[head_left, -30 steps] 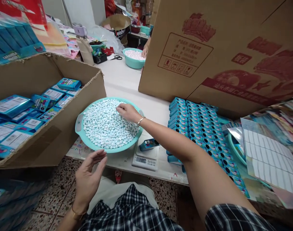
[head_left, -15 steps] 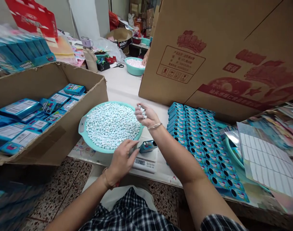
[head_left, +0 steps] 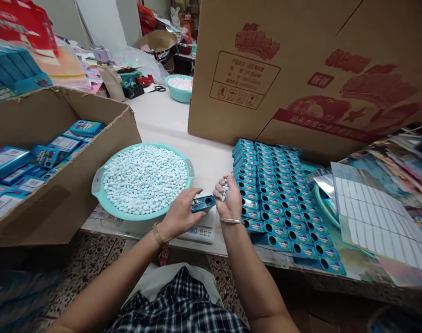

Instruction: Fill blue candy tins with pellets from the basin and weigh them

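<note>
1. Near centre, left hand (head_left: 181,212) grips box (head_left: 200,206) over scale (head_left: 206,236), holed end toward right hand (head_left: 230,200), likely for access.
2. Right hand curls around candies (head_left: 225,189), likely against spilling.
3. Bowl (head_left: 127,215) sits left, probably for reach.

The site is a packing workshop. The white table (head_left: 158,122) is laid out as a workbench. A basin (head_left: 117,211) filled with loose pellets (head_left: 144,178) adjoins a digital scale (head_left: 206,237). Identical blue boxes (head_left: 280,199) are arranged in tight rows on the right. A cut-down carton (head_left: 75,199) contains blue packs; a large printed carton (head_left: 301,74) stands behind the rows. A second basin (head_left: 180,95) and scissors (head_left: 158,89) are positioned farther back. The floor (head_left: 93,259) is speckled.
</note>
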{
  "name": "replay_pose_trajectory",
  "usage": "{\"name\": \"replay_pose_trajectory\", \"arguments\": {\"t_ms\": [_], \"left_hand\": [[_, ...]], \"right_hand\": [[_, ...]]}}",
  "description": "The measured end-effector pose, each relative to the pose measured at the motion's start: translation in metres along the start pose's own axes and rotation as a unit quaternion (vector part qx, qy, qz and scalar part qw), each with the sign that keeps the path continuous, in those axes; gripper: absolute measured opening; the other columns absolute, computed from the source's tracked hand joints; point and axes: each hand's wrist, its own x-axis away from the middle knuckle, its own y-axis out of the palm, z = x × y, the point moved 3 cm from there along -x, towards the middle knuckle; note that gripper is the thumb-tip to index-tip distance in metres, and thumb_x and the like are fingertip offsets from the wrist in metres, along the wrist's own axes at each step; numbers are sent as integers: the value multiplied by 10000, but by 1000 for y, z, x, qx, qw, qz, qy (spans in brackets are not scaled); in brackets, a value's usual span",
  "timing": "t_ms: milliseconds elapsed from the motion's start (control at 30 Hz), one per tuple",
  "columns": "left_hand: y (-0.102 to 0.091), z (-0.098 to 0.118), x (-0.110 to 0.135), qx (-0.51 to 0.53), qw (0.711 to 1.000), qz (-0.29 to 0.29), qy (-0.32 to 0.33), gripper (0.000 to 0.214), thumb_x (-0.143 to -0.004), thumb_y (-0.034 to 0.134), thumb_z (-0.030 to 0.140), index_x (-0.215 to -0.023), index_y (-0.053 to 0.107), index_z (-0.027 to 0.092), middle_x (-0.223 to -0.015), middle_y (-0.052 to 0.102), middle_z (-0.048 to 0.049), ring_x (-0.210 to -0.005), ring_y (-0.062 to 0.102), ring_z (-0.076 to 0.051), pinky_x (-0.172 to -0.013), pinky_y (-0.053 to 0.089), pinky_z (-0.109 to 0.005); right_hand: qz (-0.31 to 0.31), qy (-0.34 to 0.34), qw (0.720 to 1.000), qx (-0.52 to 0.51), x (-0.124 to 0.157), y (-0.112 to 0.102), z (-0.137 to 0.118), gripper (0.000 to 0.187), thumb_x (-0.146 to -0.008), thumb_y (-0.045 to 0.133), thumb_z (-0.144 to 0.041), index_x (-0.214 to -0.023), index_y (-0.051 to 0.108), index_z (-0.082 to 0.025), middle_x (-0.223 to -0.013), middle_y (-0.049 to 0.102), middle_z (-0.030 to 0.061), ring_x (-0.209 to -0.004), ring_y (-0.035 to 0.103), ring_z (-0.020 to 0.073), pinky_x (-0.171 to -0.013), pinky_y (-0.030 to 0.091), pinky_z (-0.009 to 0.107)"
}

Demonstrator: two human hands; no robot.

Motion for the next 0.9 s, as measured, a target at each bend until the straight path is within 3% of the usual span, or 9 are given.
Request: {"name": "replay_pose_trajectory", "arguments": {"t_ms": [133,333,900], "left_hand": [[11,2,-8,-7,1000,-4,3,474,-753,718,252,-1187,531,205,-1115,605,-86,-1048,573,-257,-906,482,-403],[16,7,-13,6,1000,2,-4,342,-780,677,231,-1105,573,211,-1037,612,-69,-1003,588,-244,-864,491,-378],[19,3,-11,12,1000,16,-2,331,-798,661,227,-1123,599,217,-1038,625,-68,-1011,587,-239,-872,495,-389]], "right_hand": [[-16,-72,996,48,4,5,6,332,-799,640,-506,-787,496,-208,-618,431,-85,-419,361,32,-365,277,152],[-17,-113,990,88,10,8,9,332,-824,598,-521,-778,498,-208,-611,421,-85,-438,372,34,-415,314,168],[-5,-128,985,120,10,6,9,346,-817,604,-529,-751,496,-207,-603,405,-83,-466,412,52,-458,361,189]]}}
